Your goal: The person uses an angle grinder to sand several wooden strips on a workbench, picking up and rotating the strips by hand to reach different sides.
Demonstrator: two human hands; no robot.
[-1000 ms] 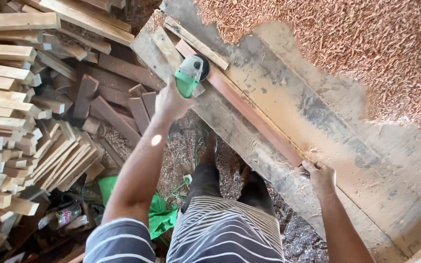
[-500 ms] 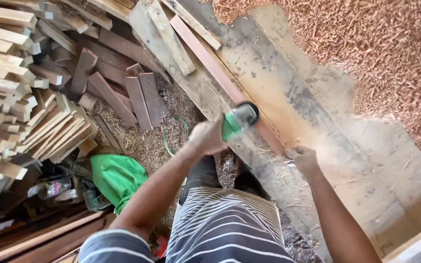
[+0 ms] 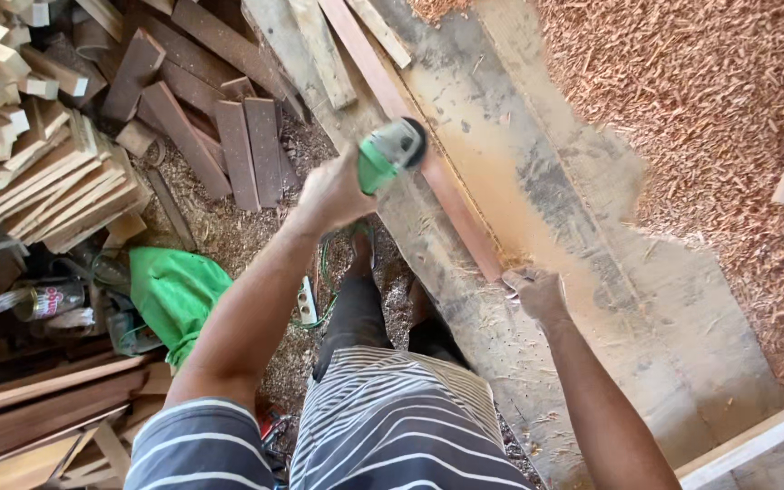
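Head view: left hand (image 3: 333, 192) is gripping a green grinder (image 3: 390, 151), hiding its handle; right hand (image 3: 537, 292) is pinning the reddish strip (image 3: 428, 159) on the counter (image 3: 592, 272), fingers curled.

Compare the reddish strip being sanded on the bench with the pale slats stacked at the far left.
The reddish strip is long, red-brown and lies alone on the workbench; the pale slats are shorter, light tan and piled in a stack beside the bench. The strip has the green power tool in the left hand on it and the right hand at its near end; nothing touches the slats. Both are narrow lengths of cut wood.
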